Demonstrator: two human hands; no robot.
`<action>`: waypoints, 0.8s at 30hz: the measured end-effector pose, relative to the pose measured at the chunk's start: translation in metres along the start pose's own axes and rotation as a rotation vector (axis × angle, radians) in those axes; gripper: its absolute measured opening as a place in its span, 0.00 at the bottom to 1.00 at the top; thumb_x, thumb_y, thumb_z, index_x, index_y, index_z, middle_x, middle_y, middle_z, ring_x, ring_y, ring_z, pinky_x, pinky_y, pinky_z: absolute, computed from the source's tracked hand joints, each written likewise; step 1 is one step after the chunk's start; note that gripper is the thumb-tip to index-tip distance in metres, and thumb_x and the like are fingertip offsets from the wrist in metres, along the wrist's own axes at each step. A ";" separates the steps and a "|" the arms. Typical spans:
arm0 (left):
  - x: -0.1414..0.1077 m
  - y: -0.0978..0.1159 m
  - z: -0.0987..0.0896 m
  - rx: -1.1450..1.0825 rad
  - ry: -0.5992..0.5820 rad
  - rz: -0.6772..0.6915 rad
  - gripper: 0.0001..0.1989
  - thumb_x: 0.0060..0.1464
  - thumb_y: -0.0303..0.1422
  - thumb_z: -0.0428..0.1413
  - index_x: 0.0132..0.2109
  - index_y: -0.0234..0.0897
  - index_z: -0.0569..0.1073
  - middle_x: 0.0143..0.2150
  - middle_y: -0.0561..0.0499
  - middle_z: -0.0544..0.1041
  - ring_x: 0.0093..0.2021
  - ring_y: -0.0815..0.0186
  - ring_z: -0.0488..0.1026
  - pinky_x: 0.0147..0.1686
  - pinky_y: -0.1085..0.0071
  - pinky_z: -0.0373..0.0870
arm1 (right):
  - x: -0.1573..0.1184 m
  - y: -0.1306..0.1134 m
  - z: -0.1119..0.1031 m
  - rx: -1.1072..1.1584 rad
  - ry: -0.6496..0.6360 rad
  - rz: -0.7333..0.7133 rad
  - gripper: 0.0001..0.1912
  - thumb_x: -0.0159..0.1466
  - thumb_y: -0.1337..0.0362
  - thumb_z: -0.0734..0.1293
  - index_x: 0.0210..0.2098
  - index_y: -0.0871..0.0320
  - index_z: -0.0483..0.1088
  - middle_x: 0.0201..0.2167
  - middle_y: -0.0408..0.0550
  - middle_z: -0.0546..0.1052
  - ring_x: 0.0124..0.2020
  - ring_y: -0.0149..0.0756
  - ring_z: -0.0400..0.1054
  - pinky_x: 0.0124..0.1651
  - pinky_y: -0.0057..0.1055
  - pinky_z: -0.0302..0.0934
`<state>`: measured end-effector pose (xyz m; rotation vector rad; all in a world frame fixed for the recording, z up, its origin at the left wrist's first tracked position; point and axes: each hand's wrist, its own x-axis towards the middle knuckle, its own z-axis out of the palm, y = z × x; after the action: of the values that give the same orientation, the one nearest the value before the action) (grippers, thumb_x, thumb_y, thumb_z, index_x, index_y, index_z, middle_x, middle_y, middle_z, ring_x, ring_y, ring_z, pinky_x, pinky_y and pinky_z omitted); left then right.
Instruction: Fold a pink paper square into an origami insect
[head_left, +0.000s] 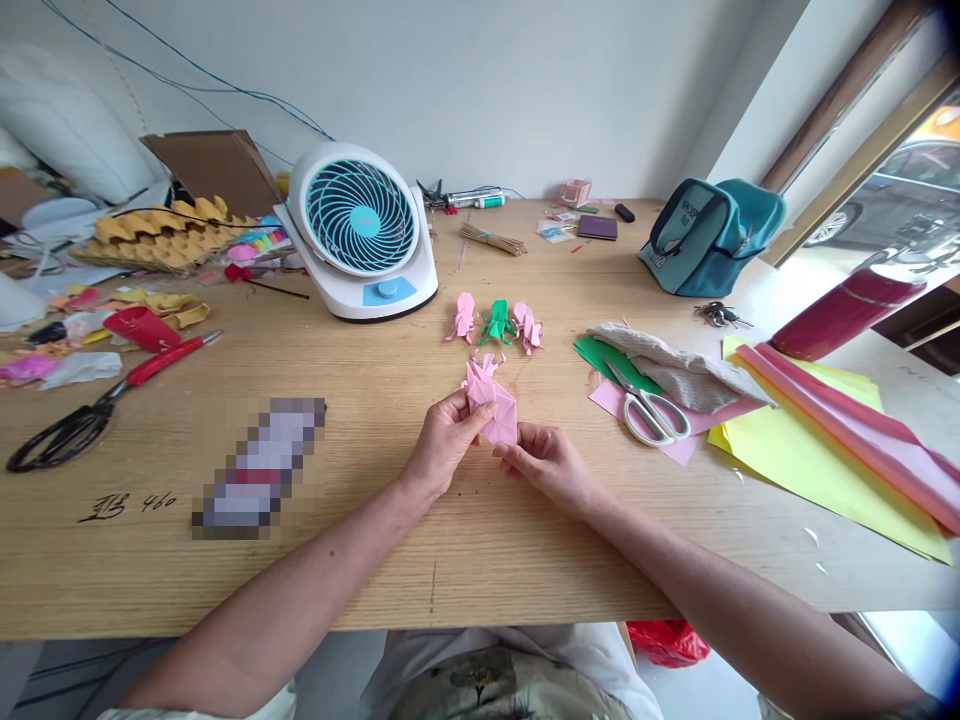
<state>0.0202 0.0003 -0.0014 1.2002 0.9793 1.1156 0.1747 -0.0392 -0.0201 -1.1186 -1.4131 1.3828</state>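
Between my two hands is a piece of folded pink paper (500, 413) with crease lines across it. My left hand (448, 437) pinches its left side, thumb on top. At its lower right corner, my right hand (551, 462) grips the edge between thumb and fingers. Just beyond the paper lies a pink folded paper figure (486, 364), partly hidden behind it. Farther back stand a pink origami figure (465, 318), a green origami figure (498, 321) and another pink origami figure (529, 327) in a row.
A white fan (364, 230) stands at the back left. White-handled scissors (655, 416) lie on coloured paper to the right, near yellow sheets (795, 470) and a red bottle (840, 315). Black-and-red shears (112, 400) and a blurred-out flat object (262, 465) lie left. A teal bag (709, 237) sits at back right.
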 end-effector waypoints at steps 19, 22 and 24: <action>-0.004 -0.002 0.000 0.246 -0.167 0.053 0.20 0.45 0.46 0.67 0.25 0.33 0.72 0.21 0.56 0.65 0.23 0.72 0.60 0.23 0.75 0.55 | 0.002 -0.017 -0.023 0.037 0.106 -0.106 0.23 0.56 0.43 0.72 0.33 0.56 0.70 0.29 0.44 0.74 0.30 0.33 0.65 0.33 0.30 0.61; -0.005 -0.003 0.000 0.340 -0.201 0.068 0.23 0.46 0.47 0.66 0.22 0.33 0.67 0.19 0.58 0.59 0.21 0.75 0.54 0.20 0.76 0.47 | 0.003 -0.014 -0.020 0.106 0.104 -0.035 0.24 0.52 0.43 0.75 0.29 0.57 0.69 0.26 0.43 0.73 0.27 0.31 0.64 0.32 0.29 0.60; -0.005 -0.003 -0.001 0.365 -0.230 0.087 0.24 0.48 0.48 0.64 0.21 0.34 0.65 0.20 0.58 0.56 0.22 0.75 0.52 0.21 0.75 0.45 | 0.003 -0.012 -0.020 0.137 0.105 -0.030 0.24 0.51 0.44 0.76 0.28 0.57 0.69 0.24 0.42 0.72 0.26 0.30 0.63 0.31 0.28 0.59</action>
<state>0.0185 -0.0042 -0.0042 1.6402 0.9841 0.8612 0.1925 -0.0309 -0.0074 -1.0606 -1.2369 1.3583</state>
